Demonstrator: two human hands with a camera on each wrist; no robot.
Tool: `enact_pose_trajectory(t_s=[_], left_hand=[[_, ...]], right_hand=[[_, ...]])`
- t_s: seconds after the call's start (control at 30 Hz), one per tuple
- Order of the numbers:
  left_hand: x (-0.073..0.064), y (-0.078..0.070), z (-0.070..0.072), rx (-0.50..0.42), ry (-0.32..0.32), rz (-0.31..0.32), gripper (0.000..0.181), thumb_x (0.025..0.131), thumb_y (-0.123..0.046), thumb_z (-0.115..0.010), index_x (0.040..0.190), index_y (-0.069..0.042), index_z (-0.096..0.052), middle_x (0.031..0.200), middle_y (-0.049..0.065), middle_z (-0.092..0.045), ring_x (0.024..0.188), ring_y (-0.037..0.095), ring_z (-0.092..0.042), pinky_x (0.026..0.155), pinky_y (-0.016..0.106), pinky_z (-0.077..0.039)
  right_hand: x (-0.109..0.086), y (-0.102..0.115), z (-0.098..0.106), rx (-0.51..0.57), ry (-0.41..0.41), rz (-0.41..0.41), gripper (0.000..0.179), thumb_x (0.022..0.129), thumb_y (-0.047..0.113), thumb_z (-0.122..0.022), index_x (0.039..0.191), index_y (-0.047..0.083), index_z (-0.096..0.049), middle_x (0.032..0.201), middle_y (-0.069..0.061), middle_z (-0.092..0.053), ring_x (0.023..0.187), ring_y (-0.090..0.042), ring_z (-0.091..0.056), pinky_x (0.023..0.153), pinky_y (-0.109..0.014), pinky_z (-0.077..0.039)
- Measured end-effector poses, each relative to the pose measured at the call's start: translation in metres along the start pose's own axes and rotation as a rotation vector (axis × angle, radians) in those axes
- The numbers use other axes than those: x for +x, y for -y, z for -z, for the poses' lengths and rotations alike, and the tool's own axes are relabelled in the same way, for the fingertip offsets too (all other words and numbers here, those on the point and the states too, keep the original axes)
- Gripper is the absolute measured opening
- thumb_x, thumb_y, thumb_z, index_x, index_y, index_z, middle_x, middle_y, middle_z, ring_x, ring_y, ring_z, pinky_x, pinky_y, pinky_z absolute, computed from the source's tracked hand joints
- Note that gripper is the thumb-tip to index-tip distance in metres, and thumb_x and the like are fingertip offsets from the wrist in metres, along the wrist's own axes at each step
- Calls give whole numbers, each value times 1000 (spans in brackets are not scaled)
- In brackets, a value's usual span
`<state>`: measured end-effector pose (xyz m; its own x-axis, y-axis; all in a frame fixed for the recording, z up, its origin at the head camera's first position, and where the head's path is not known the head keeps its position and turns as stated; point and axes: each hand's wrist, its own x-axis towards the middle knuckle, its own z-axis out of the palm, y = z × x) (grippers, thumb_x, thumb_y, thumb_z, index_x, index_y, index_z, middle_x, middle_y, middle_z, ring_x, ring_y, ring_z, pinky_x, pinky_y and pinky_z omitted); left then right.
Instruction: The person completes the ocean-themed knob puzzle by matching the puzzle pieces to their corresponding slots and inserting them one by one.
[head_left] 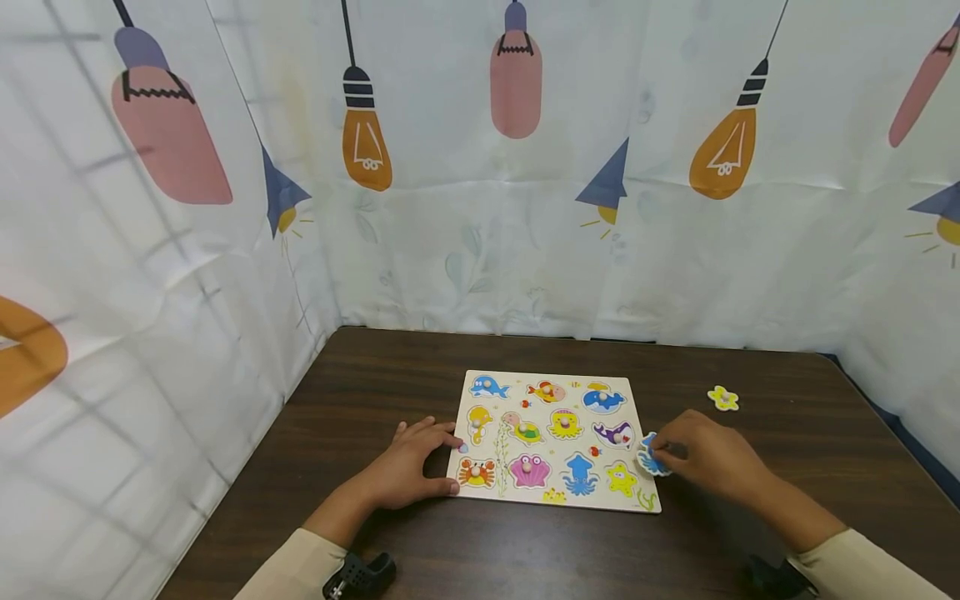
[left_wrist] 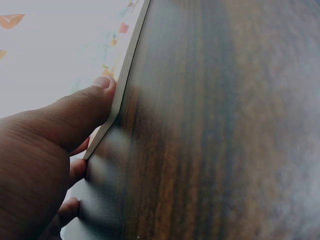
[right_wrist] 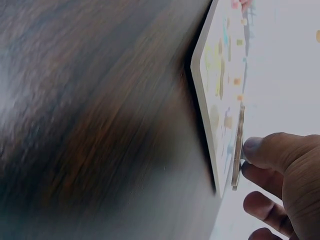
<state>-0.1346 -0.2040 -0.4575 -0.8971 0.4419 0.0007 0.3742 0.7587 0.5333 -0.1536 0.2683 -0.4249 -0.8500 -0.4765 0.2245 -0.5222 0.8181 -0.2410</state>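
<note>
A wooden sea-animal knob puzzle board lies on the brown table. At its left edge is my left hand, thumb against the near left corner and index fingertip on the top face; the thumb also shows in the left wrist view. My right hand pinches a blue-and-white puzzle piece between thumb and index finger, over the board's right edge. Seen edge-on in the right wrist view, that piece is tilted just above the board. Its picture is partly hidden by my fingers.
A yellow flower-shaped piece lies on the table, beyond my right hand. On the board sit a crab, a pink shell, a blue squid and several others. A patterned white curtain borders the table's back and left.
</note>
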Motion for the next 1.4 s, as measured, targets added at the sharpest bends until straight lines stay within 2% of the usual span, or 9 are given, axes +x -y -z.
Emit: enact_pose_trajectory(t_s=[0.27, 0.53, 0.73, 1.4], left_hand=[[0, -1, 1, -8, 2, 4, 56, 84, -46, -83, 132, -25, -64, 156, 3, -46, 150, 41, -26, 117, 70, -4], [1, 0, 0, -2, 9, 12, 56, 85, -47, -83, 133, -27, -63, 157, 2, -46, 151, 40, -24, 117, 70, -3], [1, 0, 0, 0, 10, 17, 56, 84, -47, -83, 133, -27, -63, 156, 2, -46, 151, 39, -25, 117, 69, -3], [1, 1, -1, -4, 5, 15, 56, 84, -46, -83, 133, -27, -63, 156, 1, -46, 151, 38, -25, 118, 68, -4]], right_hand=[[4, 10, -5, 12, -9, 54, 16, 81, 22, -88, 92, 31, -79, 93, 18, -65, 86, -6, -58, 55, -24, -47], [9, 21, -9, 9, 7, 91, 16, 83, 23, -87, 91, 34, -79, 95, 19, -66, 92, -8, -61, 65, -30, -54], [13, 27, -13, 17, 4, 133, 15, 82, 22, -88, 90, 31, -79, 93, 19, -66, 91, -7, -60, 66, -30, -55], [27, 46, -30, 69, 46, 183, 8, 86, 25, -84, 91, 30, -80, 92, 22, -65, 91, -4, -60, 71, -31, -56]])
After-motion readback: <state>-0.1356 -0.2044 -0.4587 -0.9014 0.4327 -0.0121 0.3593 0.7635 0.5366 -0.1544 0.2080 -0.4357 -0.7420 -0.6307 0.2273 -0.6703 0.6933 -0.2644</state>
